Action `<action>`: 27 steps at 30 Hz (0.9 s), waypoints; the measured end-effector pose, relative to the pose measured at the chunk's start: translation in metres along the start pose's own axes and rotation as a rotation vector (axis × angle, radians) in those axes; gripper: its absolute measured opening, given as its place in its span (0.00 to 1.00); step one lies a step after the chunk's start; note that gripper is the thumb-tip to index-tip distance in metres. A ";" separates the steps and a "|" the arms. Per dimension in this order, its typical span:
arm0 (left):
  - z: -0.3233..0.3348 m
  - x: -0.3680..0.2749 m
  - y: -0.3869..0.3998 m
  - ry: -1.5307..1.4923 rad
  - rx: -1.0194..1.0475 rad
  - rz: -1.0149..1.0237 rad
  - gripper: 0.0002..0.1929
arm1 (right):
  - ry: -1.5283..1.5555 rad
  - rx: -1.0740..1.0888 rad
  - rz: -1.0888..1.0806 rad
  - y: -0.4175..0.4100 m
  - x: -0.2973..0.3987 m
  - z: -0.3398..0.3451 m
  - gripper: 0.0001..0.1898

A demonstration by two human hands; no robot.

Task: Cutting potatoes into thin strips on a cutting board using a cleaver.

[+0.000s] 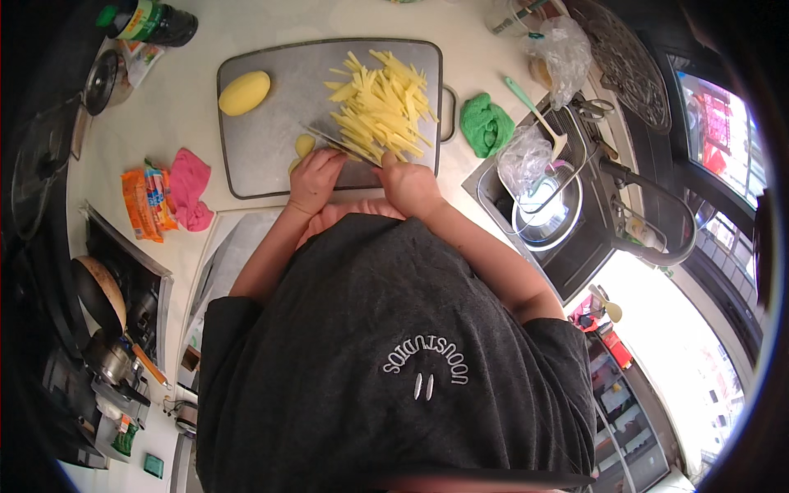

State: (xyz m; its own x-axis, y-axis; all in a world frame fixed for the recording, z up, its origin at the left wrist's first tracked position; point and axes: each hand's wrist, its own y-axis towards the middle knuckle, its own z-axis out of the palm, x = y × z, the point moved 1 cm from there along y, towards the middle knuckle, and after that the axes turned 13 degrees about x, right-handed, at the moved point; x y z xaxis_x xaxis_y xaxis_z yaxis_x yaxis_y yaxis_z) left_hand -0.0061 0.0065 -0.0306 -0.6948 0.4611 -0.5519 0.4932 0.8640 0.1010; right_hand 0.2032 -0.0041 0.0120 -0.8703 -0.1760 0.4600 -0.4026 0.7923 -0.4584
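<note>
On a grey cutting board point(290, 74) with a dark rim lies a large heap of thin-cut potato strips point(385, 101). A whole peeled potato point(245, 93) rests at the board's far left. My right hand point(407, 185) grips a kitchen knife point(336, 142), whose blade points up and left beside the heap; its handle is mostly covered by the fingers. My left hand point(315, 179) is just left of the blade, fingers bent down near the board's front edge. What lies beneath its fingers is hidden. Small potato pieces point(304, 145) lie next to its fingertips.
Right of the board are a green cloth point(487, 125), a green-handled spatula point(524, 95) and a sink holding a metal bowl point(547, 212) and clear plastic. A pink cloth point(190, 190) and an orange packet point(140, 203) lie at left. A dark bottle point(160, 24) is at the upper left; a pan point(102, 289) stands lower left.
</note>
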 end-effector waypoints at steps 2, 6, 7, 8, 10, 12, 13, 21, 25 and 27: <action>0.001 0.001 -0.001 -0.003 -0.003 -0.003 0.10 | 0.012 0.011 0.003 0.003 0.002 0.001 0.16; 0.000 0.001 -0.001 0.009 0.003 -0.005 0.10 | 0.049 0.080 0.000 0.018 0.010 -0.001 0.15; -0.001 0.001 -0.001 0.010 0.003 -0.005 0.10 | 0.053 0.082 0.012 0.019 0.012 -0.003 0.14; -0.001 0.001 -0.001 -0.009 0.002 -0.005 0.10 | 0.057 0.083 0.023 0.020 0.013 -0.005 0.14; -0.001 -0.001 0.001 -0.028 -0.003 -0.002 0.10 | 0.117 0.011 0.050 0.018 0.010 -0.004 0.14; -0.001 -0.001 -0.001 0.003 0.007 -0.007 0.10 | 0.177 -0.061 0.077 0.016 0.008 -0.004 0.14; 0.000 0.000 0.000 0.004 0.006 -0.006 0.10 | 0.172 -0.081 0.066 0.014 0.006 -0.005 0.14; -0.001 -0.001 0.004 0.045 -0.040 0.047 0.10 | 0.142 -0.044 0.008 -0.003 0.002 -0.007 0.15; 0.000 -0.002 0.005 0.059 -0.048 0.029 0.09 | 0.109 -0.059 -0.014 -0.004 0.001 -0.005 0.15; -0.002 -0.004 0.007 0.082 -0.050 0.003 0.08 | 0.109 -0.058 -0.012 -0.004 0.000 -0.004 0.16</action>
State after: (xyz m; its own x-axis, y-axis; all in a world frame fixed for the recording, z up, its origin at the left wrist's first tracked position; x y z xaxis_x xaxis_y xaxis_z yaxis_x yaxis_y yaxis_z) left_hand -0.0007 0.0108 -0.0259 -0.7349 0.4768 -0.4823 0.4701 0.8707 0.1445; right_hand 0.2060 -0.0049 0.0168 -0.8284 -0.1233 0.5465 -0.3926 0.8236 -0.4094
